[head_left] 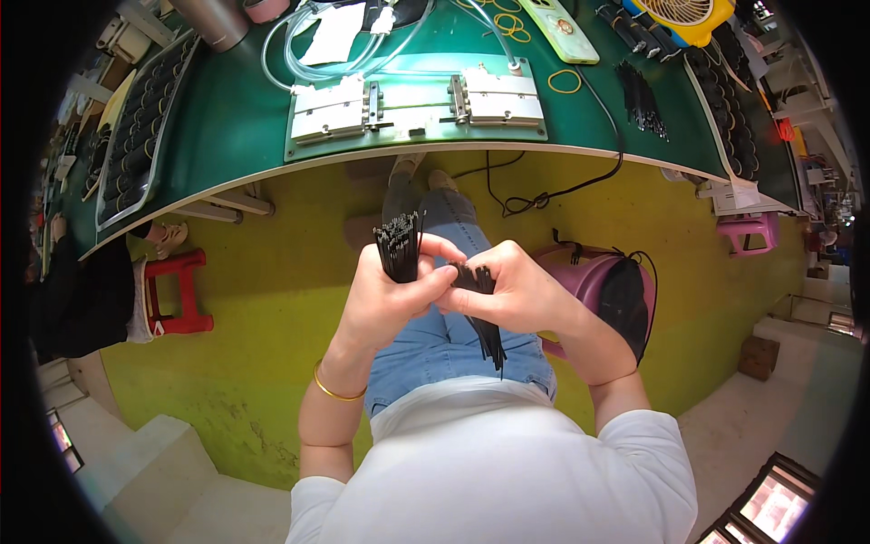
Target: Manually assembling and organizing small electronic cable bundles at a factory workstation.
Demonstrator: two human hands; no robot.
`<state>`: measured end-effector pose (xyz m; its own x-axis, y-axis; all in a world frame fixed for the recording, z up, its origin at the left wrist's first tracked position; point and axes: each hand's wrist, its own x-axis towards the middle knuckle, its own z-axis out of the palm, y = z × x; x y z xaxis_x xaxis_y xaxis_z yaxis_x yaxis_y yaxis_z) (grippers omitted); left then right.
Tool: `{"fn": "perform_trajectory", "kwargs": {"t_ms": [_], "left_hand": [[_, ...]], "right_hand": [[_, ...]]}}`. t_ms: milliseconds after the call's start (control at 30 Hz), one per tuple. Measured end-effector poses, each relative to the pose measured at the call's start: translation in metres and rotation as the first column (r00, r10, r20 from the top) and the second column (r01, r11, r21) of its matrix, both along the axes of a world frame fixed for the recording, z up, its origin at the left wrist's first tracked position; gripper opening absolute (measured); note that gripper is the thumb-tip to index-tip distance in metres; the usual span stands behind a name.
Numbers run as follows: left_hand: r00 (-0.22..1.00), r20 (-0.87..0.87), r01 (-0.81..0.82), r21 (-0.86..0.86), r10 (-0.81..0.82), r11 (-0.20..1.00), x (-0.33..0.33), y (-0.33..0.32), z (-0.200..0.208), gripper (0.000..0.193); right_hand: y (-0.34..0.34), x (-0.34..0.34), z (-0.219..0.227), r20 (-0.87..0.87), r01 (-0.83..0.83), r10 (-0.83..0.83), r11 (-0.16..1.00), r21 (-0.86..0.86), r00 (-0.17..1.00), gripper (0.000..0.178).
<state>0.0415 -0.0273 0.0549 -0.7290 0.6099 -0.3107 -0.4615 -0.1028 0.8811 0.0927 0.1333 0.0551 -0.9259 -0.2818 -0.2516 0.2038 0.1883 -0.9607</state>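
Note:
Above my lap, my left hand (385,304) is closed round an upright bundle of thin black wires (399,254) whose silvery tips point up. My right hand (521,295) grips a second bundle of black wires (488,337), which slants down toward my jeans. The fingertips of both hands meet between the bundles, near the upper end of the right one. Whether a single wire is pinched there cannot be made out. More black wires (642,102) lie loose in a bunch on the green table (594,118) at the right.
On the table stands a fixture with two white clamp blocks (331,111) and clear tubing (288,54). A phone (562,32), rubber band (564,82) and yellow fan (693,20) lie behind. Trays of black coils (145,136) flank it. A red stool (186,290) is left, a purple seat (580,272) right.

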Motion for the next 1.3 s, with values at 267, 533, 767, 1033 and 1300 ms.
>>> {"fn": "perform_trajectory", "kwargs": {"t_ms": [267, 533, 767, 1033, 1300], "left_hand": [[0.951, -0.31, -0.014, -0.063, -0.006, 0.998, -0.005, -0.003, -0.006, 0.012], [0.674, -0.738, -0.172, -0.114, 0.033, 0.979, -0.008, -0.005, -0.01, 0.013], [0.995, 0.089, 0.05, 0.029, -0.053, 0.998, -0.025, -0.016, -0.011, 0.003], [0.959, 0.118, -0.269, 0.096, 0.257, 0.958, -0.041, 0.008, -0.031, 0.01], [0.921, 0.014, -0.389, 0.105, 0.389, 0.915, -0.044, 0.032, -0.053, 0.012]], "right_hand": [[-0.003, -0.003, 0.003, 0.0, 0.015, -0.015, 1.0, -0.025, 1.0, 0.012], [0.001, -0.01, -0.01, 0.037, 0.08, -0.075, 0.984, -0.156, 0.996, 0.015], [-0.006, -0.018, -0.021, 0.133, 0.179, -0.139, 0.909, -0.376, 0.981, 0.018], [-0.02, -0.055, -0.036, -0.112, 0.387, -0.428, 0.881, -0.272, 0.897, 0.018], [-0.014, -0.086, -0.045, -0.154, 0.497, -0.538, 0.834, -0.239, 0.829, 0.019]]}}
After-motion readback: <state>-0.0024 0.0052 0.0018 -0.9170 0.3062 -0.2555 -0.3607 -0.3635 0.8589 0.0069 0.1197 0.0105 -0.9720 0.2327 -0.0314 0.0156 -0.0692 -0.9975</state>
